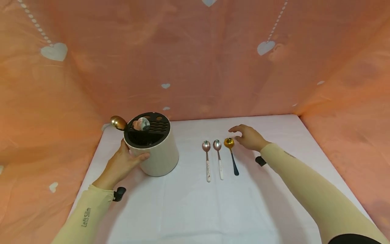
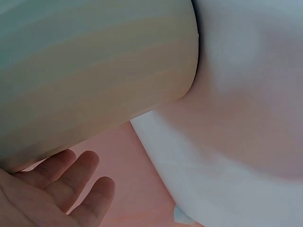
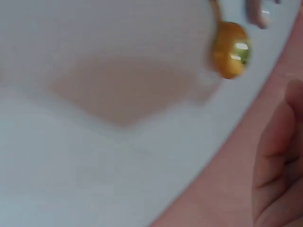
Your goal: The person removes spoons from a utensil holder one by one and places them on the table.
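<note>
In the head view, my left hand (image 1: 120,166) rests against the near left side of a white cylindrical utensil holder (image 1: 161,157), thumb across its front. The left wrist view shows extended fingers (image 2: 83,177) beside the holder wall. Two spoons stand bowl up in the black slotted lid: a gold-coloured spoon (image 1: 118,122) at the left rim and a shiny silvery spoon (image 1: 142,124) near the middle. My right hand (image 1: 250,137) hovers, holding nothing, just right of a gold spoon with a black handle (image 1: 229,143). That spoon's gold bowl also shows in the right wrist view.
Left of the black-handled spoon lie two white-handled spoons, a middle spoon (image 1: 217,145) and a left spoon (image 1: 206,146), bowls facing the back. A white cloth (image 1: 195,210) covers the table. Pink-orange fabric with hearts (image 1: 195,61) hangs behind and at both sides.
</note>
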{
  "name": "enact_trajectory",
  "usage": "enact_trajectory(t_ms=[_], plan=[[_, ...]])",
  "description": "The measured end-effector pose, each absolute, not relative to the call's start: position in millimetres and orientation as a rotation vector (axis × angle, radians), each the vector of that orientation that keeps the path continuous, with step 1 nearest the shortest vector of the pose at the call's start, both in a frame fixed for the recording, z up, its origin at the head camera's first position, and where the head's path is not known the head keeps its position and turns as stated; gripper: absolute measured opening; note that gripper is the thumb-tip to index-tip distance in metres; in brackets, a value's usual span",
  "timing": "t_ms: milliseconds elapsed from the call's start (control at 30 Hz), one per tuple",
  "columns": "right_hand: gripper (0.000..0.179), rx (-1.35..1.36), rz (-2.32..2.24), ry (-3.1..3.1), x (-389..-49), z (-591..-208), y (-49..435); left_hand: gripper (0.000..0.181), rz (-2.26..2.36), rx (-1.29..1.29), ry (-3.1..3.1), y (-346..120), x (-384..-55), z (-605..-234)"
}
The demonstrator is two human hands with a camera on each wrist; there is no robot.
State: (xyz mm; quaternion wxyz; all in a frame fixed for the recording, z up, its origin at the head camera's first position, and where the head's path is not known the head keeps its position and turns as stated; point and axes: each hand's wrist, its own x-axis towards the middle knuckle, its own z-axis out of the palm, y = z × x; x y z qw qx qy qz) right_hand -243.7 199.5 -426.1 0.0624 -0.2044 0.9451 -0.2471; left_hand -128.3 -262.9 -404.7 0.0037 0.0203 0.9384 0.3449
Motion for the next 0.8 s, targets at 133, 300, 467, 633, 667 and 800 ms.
enact_trajectory(t_ms=[133, 300, 467, 633, 667, 800], plan=[[0.037, -0.677, -0.78, 2.869, -239.7, -403.8, 198.8, 0.109, 1.085, 0.059, 2.949, -258.4, -131.0, -407.1], [0.038, -0.796, -0.828, 2.872, -238.5, -379.2, 180.8, 0.112, 1.049, 0.051, 2.987, -260.2, -129.9, -406.8], [0.038, -0.901, -0.837, 2.873, -229.1, -353.7, 157.5, 0.112, 1.029, 0.061, 3.004, -259.0, -131.1, -405.5], [0.041, -1.023, -0.814, 2.871, -224.0, -334.0, 129.5, 0.112, 1.026, 0.064, 3.003, -259.2, -130.9, -405.4], [0.041, -1.052, -0.819, 2.863, -223.4, -330.7, 123.6, 0.112, 1.025, 0.067, 3.003, -259.4, -130.7, -405.4], [0.04, -1.208, -0.859, 2.817, -221.8, -319.3, 100.3, 0.11, 1.044, 0.073, 3.001, -260.1, -129.7, -405.8]])
